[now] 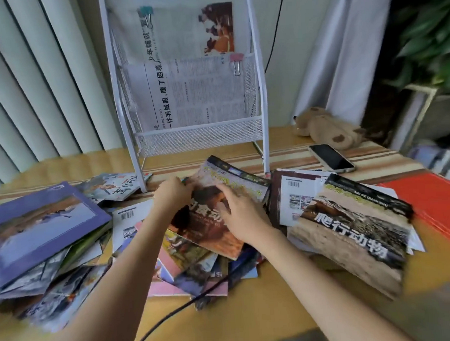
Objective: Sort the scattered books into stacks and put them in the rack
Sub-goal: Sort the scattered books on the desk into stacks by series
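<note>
two hands on one brown-covered book (208, 224), which lies tilted atop the central heap (193, 267) just in front of the white mesh rack (198, 135). left hand (172, 192): fingers curled around the book's far left edge, gripping it. right hand (241, 216): fingers fairly straight, lying flat on the cover, pressing it. rack: upright at the back of the table (266, 307), holding clipped newspapers (190, 93) in its pockets. left of the rack: purple-covered book (37, 229) topping a loose pile, and a smaller illustrated book (114, 186) touching the rack's foot. right of the rack: reptile book (354, 231) on a small stack, red folder (436, 204) beyond it, phone (331, 158) face up, plush toy (324, 127) near the curtain. black cable (175, 315) runs across the table's near edge, in front of the rack.
</note>
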